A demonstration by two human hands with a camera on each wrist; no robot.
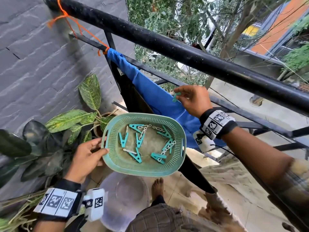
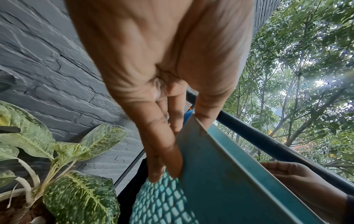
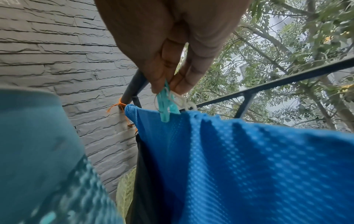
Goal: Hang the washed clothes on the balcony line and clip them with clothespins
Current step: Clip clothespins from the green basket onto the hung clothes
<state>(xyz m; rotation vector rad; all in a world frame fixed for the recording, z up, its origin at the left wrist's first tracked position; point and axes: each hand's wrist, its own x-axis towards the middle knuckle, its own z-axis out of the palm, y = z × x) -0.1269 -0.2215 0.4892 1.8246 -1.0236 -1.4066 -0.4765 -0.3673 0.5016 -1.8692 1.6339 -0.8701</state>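
A blue mesh cloth [image 1: 155,96] [image 3: 249,166] hangs over the line along the lower balcony rail, with a black garment [image 1: 132,97] behind it. My right hand [image 1: 192,99] [image 3: 172,60] pinches a teal clothespin [image 1: 176,96] [image 3: 166,106] just above the cloth's top edge. My left hand [image 1: 87,158] [image 2: 162,136] grips the left rim of a green plastic basket [image 1: 117,158] [image 2: 229,174]. Several teal clothespins [image 1: 138,141] with white chain links lie in the basket.
A thick black top rail [image 1: 184,51] crosses above the cloth. Orange string [image 1: 73,22] ties the line to the rail by the grey stone wall [image 1: 33,64]. A potted leafy plant [image 1: 75,118] stands at the left. A clear tub [image 1: 127,198] and my bare foot [image 1: 158,186] are below.
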